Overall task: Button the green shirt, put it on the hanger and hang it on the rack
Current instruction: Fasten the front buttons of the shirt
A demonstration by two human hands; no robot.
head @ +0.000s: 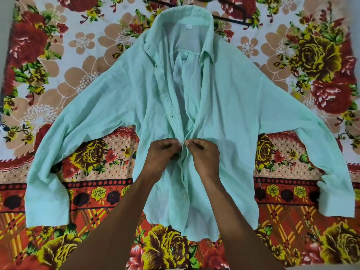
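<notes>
A pale green shirt [224, 106] lies flat on its back on a flowered bedsheet, collar away from me, both sleeves spread out to the sides. Its front hangs open from the collar down to the middle. My left hand [162, 154] and my right hand [203, 152] meet at the placket at mid-chest, each pinching one front edge of the shirt, fingertips almost touching. Below my hands the two front edges lie closed, with a small white button [184, 195] showing there. A black hanger [233, 20] lies behind the collar, mostly hidden under it.
The flowered bedsheet [87, 61] in red, yellow and beige covers the whole surface. The shirt's cuffs reach near the left [46, 203] and right [337, 199] sides. No rack is in view.
</notes>
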